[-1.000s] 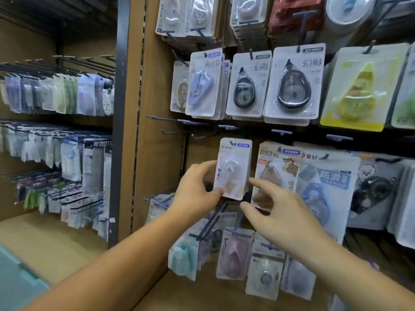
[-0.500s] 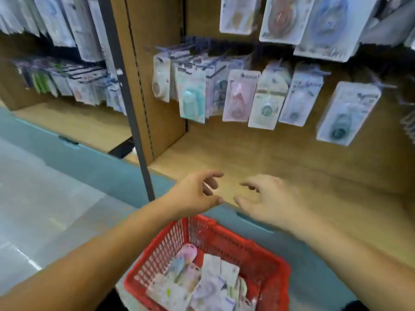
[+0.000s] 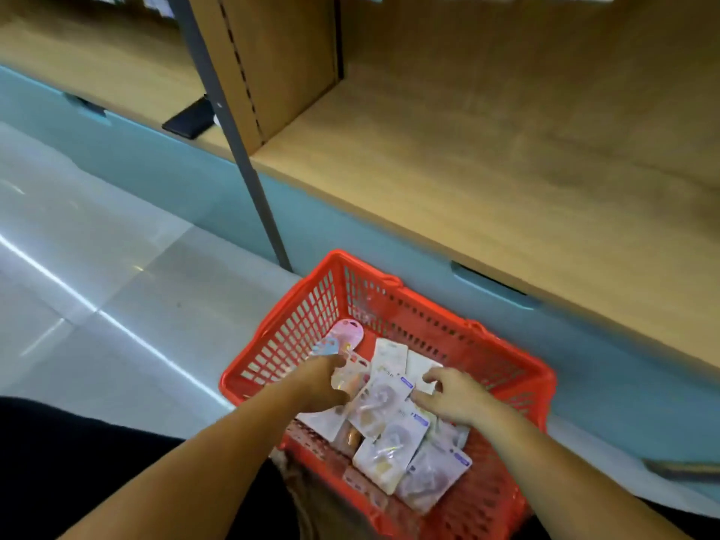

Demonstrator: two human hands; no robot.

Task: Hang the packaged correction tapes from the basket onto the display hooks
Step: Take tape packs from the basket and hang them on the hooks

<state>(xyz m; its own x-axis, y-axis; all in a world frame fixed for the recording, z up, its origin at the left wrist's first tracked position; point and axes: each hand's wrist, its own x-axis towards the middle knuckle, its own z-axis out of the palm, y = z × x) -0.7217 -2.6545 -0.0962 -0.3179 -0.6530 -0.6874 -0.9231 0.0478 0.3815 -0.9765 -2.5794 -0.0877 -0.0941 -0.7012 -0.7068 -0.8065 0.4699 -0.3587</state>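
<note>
While the left hand (image 3: 323,383) and right hand (image 3: 454,397) are down in the red basket (image 3: 409,309), its near corner is cut off.
Both curl over the packaged correction tapes (image 3: 389,434) heaped inside; blur hides whether either grips one.

Basket (image 3: 311,329): red, lattice walls. Packaged correction tapes (image 3: 383,403): white and translucent, blue corner tags; one pink pack (image 3: 348,333). Shelf (image 3: 467,169): tan woodgrain. Base panel (image 3: 175,177): pale blue. Post (image 3: 249,177): dark grey. Floor (image 3: 117,286): glossy light grey.
</note>
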